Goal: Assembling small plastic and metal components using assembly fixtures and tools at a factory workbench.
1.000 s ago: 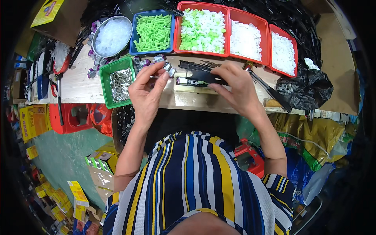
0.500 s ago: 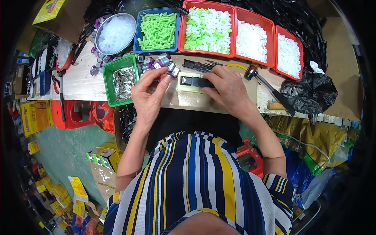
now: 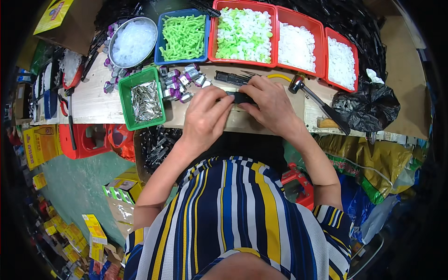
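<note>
My right hand (image 3: 274, 106) grips a long black plastic part (image 3: 241, 97) near the table's front edge. The part lies over a cream block (image 3: 227, 88), mostly covered by my hands. My left hand (image 3: 203, 116) has its fingers closed at the part's left end; whatever is between them is hidden. Just beyond my left hand lie several small grey and purple motors (image 3: 179, 84). Behind the cream block is another black plastic piece (image 3: 231, 77), lying beside a pointed tool with yellow handles (image 3: 279, 76).
Left stands a green bin of metal pins (image 3: 162, 112). Behind are a metal bowl (image 3: 154, 46), a blue bin (image 3: 205, 58) of green pieces and red bins (image 3: 274, 65) of small white and green parts. A hammer (image 3: 322, 102) and black bag (image 3: 368, 112) lie right.
My left hand has moved right from beside the green bin to the black part's left end, its fingers now over it. My right hand keeps its grip. The view has shifted slightly.
</note>
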### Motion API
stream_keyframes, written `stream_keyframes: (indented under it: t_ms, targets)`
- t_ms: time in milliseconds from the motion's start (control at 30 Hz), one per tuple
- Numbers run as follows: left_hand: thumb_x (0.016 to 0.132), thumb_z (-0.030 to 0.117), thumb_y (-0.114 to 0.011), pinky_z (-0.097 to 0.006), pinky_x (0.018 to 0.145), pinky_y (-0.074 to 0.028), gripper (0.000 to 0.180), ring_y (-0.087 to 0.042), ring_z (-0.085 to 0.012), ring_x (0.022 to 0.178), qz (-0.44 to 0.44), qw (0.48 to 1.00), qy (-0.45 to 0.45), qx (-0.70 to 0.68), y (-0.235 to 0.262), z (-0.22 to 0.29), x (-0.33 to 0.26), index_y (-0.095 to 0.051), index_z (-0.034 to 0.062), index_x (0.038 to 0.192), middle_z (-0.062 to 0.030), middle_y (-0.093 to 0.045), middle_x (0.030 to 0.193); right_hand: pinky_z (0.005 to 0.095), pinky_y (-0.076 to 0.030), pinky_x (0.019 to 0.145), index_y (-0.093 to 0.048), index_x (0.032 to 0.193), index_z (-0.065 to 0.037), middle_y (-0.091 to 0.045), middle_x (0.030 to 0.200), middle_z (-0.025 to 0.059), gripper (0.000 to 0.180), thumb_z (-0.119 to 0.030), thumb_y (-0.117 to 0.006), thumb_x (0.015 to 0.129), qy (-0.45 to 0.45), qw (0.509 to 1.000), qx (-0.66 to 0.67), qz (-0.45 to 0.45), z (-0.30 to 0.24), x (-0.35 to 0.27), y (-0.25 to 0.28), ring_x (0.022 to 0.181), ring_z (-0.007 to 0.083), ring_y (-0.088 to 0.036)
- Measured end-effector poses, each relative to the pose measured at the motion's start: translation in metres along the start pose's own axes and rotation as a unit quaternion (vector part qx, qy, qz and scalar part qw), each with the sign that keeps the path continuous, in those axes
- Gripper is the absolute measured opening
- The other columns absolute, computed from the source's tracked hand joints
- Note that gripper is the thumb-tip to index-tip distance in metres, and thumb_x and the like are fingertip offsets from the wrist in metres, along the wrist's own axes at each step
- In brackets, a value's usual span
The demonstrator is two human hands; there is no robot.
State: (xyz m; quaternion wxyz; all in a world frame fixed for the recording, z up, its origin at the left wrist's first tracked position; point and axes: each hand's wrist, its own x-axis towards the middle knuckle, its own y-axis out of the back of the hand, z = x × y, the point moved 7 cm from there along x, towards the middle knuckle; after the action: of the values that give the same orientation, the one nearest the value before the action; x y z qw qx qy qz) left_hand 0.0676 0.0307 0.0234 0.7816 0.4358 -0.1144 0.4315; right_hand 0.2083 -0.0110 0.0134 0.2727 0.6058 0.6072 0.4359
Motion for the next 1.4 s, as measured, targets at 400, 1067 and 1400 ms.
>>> stream_keyframes:
  t_ms: [400,1067,1400]
  targets:
    - [0.076,-0.001,-0.072,-0.041,0.083,-0.054,0.03,-0.061,-0.035,0.103,-0.053,0.995,-0.08,0.043,-0.028,0.01,-0.015,-0.066,-0.0066,0.105,-0.0179,-0.062,0.107,0.0405,-0.043,0.082,-0.065,0.104,-0.005,-0.059,0.099,0.0077,0.034,-0.01,-0.076,0.072,0.008,1.0,0.016,0.023,0.003,-0.001,0.001,0.098,0.0273,-0.059]
    - [0.072,0.0,-0.074,-0.037,0.08,-0.056,0.032,-0.066,-0.032,0.094,0.016,0.987,-0.116,0.106,-0.037,0.014,-0.016,-0.067,-0.0066,0.103,-0.0155,-0.066,0.098,0.0426,-0.047,0.077,-0.063,0.097,0.0,-0.058,0.093,0.0129,0.029,-0.003,-0.075,0.07,0.022,0.999,0.034,0.021,0.005,-0.006,0.01,0.092,0.0334,-0.058]
    - [0.073,0.01,-0.078,-0.036,0.076,-0.055,0.036,-0.065,-0.0297,0.092,-0.01,0.98,-0.145,0.134,-0.037,0.013,-0.015,-0.067,-0.0052,0.103,-0.0136,-0.064,0.093,0.0451,-0.045,0.079,-0.061,0.111,-0.002,-0.059,0.098,0.0148,0.024,-0.005,-0.062,0.087,-0.206,0.948,-0.237,0.047,0.108,-0.115,0.069,0.095,0.0345,-0.058]
